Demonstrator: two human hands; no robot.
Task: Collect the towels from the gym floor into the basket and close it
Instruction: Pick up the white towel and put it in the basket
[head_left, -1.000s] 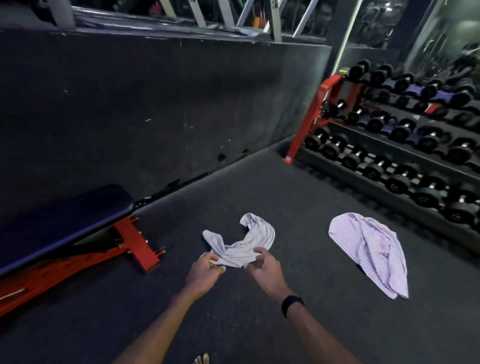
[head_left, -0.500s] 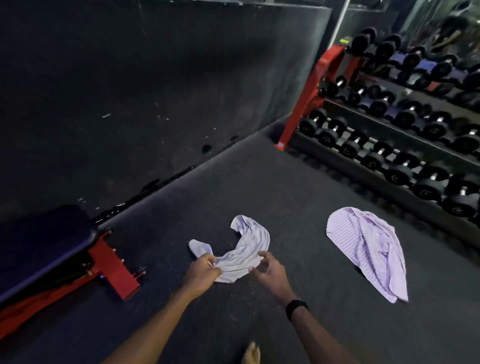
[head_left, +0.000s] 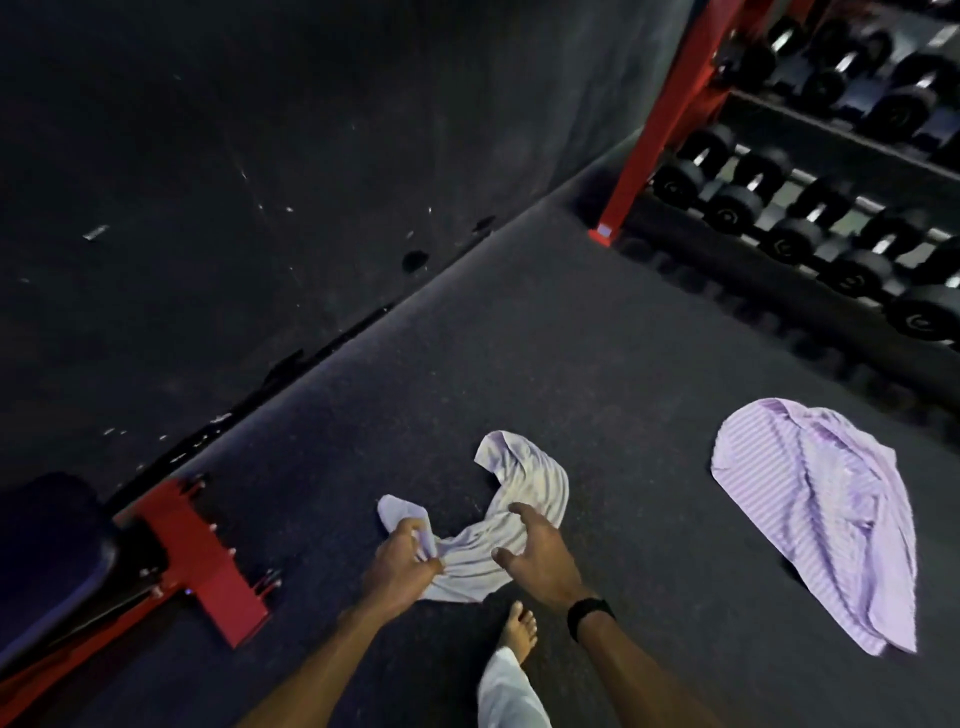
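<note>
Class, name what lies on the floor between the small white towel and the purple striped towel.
Nothing: in the head view, only bare dark floor separates the white towel from the purple towel.

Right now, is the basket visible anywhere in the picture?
No, only two towels, the grey one and the purple one, lie on the floor.

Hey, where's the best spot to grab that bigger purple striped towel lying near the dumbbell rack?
Probably the raised bunched folds along the middle of the purple striped towel, coming from above on the near side. The edges lie flat on the floor, while the folds stand up enough to pinch.
</note>
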